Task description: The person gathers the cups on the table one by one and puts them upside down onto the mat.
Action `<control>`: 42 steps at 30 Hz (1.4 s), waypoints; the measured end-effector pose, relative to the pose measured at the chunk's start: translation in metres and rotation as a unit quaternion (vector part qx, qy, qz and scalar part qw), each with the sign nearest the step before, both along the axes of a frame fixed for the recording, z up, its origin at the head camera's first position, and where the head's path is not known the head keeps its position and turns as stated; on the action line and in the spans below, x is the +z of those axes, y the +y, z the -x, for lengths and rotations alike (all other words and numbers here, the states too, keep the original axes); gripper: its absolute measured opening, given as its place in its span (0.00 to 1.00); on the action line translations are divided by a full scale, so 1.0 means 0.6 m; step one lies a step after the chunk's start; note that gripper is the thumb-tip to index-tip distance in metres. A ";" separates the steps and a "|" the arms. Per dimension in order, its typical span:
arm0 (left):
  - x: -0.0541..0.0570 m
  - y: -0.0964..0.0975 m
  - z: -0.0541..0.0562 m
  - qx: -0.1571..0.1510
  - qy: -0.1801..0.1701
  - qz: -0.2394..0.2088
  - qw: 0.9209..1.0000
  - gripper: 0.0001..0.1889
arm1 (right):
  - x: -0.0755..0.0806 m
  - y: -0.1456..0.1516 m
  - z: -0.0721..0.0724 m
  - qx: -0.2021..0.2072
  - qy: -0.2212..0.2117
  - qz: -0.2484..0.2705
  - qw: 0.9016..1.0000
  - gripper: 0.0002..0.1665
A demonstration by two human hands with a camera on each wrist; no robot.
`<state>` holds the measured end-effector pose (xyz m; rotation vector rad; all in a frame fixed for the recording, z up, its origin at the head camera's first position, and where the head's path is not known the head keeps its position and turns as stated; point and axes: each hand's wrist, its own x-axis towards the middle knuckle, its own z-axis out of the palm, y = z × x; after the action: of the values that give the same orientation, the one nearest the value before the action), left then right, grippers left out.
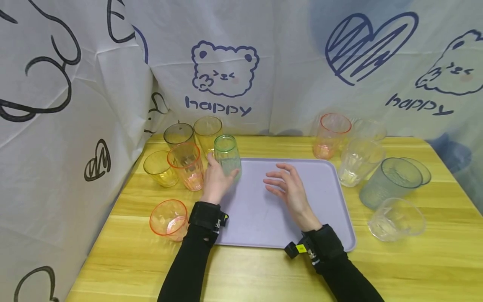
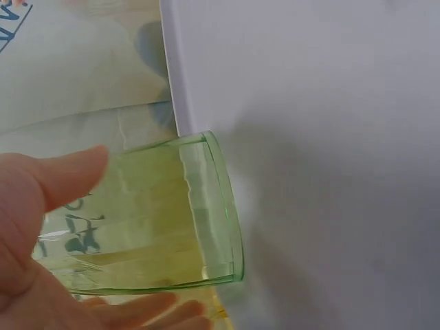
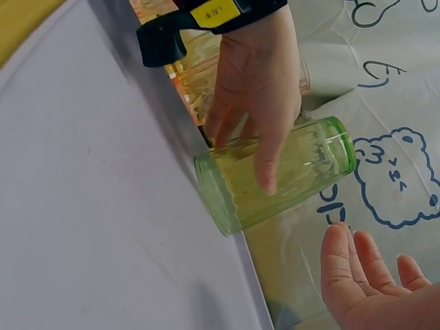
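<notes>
Tumblers (image 1: 186,170) crowd the table (image 1: 256,272) just beside my left hand (image 1: 216,180), whose thumb and fingers clasp a green glass (image 1: 228,156) at the far left corner of the lilac tray (image 1: 256,216), mouth up, long axis nearly vertical. My right hand (image 1: 288,193) hovers over the tray, fingers apart. More glasses (image 1: 390,180) stand at right; the cloth (image 1: 294,84) behind reads "happy."

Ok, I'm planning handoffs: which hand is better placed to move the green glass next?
Probably the left hand: it holds the green glass near a far corner of the tray, while the right hand holds nothing.
</notes>
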<state>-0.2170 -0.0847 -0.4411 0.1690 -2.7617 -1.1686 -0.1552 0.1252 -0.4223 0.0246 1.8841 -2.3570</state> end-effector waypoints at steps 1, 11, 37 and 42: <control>0.000 0.001 -0.003 -0.001 0.017 0.000 1.000 0.52 | 0.000 0.000 0.000 -0.002 0.001 -0.002 1.000 0.22; 0.023 0.021 -0.035 -0.016 0.202 0.005 0.979 0.46 | -0.001 -0.007 -0.005 -0.036 0.097 -0.060 0.993 0.22; 0.069 -0.027 -0.075 0.113 0.340 -0.002 0.934 0.44 | 0.003 -0.063 -0.016 -0.048 0.185 -0.037 0.981 0.17; 0.066 -0.034 -0.071 0.182 0.298 -0.047 0.936 0.49 | 0.007 -0.087 -0.015 -0.033 0.152 -0.016 0.988 0.17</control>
<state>-0.1745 -0.1051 -0.4016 0.2712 -2.0414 -1.0367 -0.1461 0.0731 -0.4179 -0.2906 2.0802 -2.4933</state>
